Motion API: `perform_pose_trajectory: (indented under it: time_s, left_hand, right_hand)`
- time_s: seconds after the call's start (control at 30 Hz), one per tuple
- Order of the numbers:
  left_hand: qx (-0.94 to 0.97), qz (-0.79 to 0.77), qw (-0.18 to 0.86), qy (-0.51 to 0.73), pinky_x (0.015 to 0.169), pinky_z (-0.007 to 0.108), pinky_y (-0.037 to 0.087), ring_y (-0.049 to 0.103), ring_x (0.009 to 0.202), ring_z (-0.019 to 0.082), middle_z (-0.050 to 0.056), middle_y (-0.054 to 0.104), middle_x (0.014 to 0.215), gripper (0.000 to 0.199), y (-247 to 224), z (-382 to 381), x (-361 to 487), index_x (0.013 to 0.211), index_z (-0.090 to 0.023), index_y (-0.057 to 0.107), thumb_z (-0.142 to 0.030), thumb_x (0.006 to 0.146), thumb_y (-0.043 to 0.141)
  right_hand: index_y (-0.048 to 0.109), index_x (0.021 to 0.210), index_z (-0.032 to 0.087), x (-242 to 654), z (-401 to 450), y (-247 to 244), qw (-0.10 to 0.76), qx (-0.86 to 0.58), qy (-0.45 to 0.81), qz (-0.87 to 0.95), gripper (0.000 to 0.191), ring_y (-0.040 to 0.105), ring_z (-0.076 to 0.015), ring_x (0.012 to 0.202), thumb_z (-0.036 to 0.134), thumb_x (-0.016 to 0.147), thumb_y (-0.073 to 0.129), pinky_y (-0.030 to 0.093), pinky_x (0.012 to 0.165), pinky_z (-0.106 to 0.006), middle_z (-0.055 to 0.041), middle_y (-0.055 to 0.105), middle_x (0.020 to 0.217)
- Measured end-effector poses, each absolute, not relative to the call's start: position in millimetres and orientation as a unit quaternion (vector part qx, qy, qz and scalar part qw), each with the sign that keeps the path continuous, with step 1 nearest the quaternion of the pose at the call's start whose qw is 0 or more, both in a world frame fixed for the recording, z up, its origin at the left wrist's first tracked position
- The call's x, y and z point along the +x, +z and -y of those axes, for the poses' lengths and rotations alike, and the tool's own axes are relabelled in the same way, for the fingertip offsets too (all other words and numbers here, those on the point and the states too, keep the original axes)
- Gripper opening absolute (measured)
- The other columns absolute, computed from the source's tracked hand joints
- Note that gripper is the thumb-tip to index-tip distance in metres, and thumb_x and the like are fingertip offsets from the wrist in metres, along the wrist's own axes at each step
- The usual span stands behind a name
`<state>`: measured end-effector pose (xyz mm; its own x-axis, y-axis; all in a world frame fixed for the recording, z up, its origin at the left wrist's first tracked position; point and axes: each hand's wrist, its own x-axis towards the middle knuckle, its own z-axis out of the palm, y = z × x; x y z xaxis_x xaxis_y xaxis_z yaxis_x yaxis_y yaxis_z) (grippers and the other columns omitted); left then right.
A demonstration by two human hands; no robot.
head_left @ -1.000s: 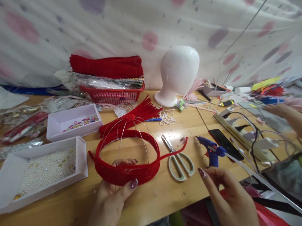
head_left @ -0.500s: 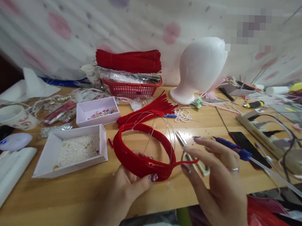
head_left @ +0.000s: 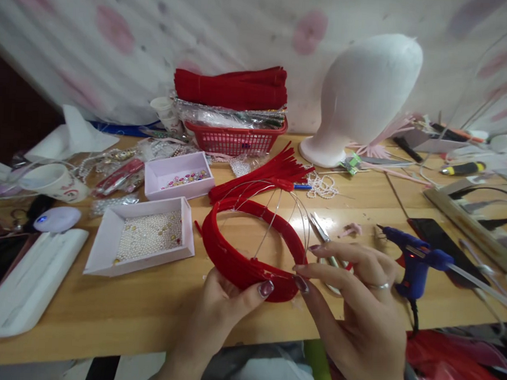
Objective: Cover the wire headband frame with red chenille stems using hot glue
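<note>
A ring-shaped red fuzzy headband [head_left: 233, 262] with thin wire arches over its top is held above the table. My left hand [head_left: 227, 301] grips its near side, thumb in front and fingers partly hidden behind. At the band's right end, my right hand [head_left: 350, 295] pinches a red pipe cleaner strip, mostly covered by the fingers; its tip [head_left: 349, 266] shows past them. Scissors [head_left: 321, 226] lie behind my right fingers. A bundle of red pipe cleaners [head_left: 258, 176] rests just beyond the band.
To the right sit a blue glue gun [head_left: 416, 261] with a red light and a black phone [head_left: 444, 243]. Behind stand a white foam head [head_left: 367, 94] and a red basket [head_left: 239, 142]. On the left are a box of pearl beads [head_left: 98, 242] and a smaller gem box [head_left: 153, 180].
My right hand's fingertips have moved left along the strip to the band's right end. The view has shifted, bringing the whole glue gun into sight.
</note>
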<state>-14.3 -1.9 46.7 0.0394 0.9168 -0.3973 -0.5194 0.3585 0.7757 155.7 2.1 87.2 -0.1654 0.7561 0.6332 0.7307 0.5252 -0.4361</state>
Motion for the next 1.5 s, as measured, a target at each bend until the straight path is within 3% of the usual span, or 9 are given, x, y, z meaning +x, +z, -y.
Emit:
perform_pose_trajectory:
  time_s: [0.4,1.13,1.3,1.5]
  left_hand:
    - [0.242,-0.458,0.655,0.55,0.067,0.023,0.057,0.067,0.067,0.014,0.0,0.074,0.069,0.019,52,-2,-7,0.068,-0.019,0.077,-0.026,0.061,0.092]
    - [0.236,-0.519,0.632,0.525,0.074,0.028,0.059,0.074,0.077,0.021,0.004,0.081,0.08,0.021,51,1,-9,0.083,-0.018,0.079,-0.025,0.065,0.087]
    - [0.23,-0.482,0.658,0.531,0.083,0.032,0.06,0.076,0.084,0.023,0.005,0.082,0.084,0.022,57,0,-7,0.086,-0.019,0.081,-0.029,0.067,0.087]
    - [0.233,-0.452,0.68,0.528,0.082,0.032,0.062,0.077,0.08,0.022,0.005,0.082,0.081,0.021,60,-1,-6,0.083,-0.02,0.083,-0.034,0.069,0.088]
  right_hand:
    - [0.068,0.097,0.024,160,-2,92,0.386,-0.47,0.005,0.794,0.022,0.052,-0.0257,0.105,0.005,0.09,0.061,0.037,0.092,-0.045,-0.0055,0.064,0.108]
    - [0.069,0.098,0.025,157,-3,93,0.385,-0.475,0.012,0.791,0.021,0.052,-0.026,0.107,0.008,0.089,0.063,0.039,0.092,-0.044,-0.0045,0.066,0.109]
    - [0.07,0.1,0.025,155,-2,94,0.387,-0.468,0.012,0.794,0.023,0.05,-0.0266,0.108,0.007,0.09,0.062,0.039,0.094,-0.045,-0.0051,0.066,0.11]
    - [0.07,0.103,0.024,152,-2,94,0.391,-0.458,0.024,0.798,0.021,0.051,-0.0258,0.106,0.009,0.089,0.065,0.037,0.095,-0.043,-0.005,0.066,0.111]
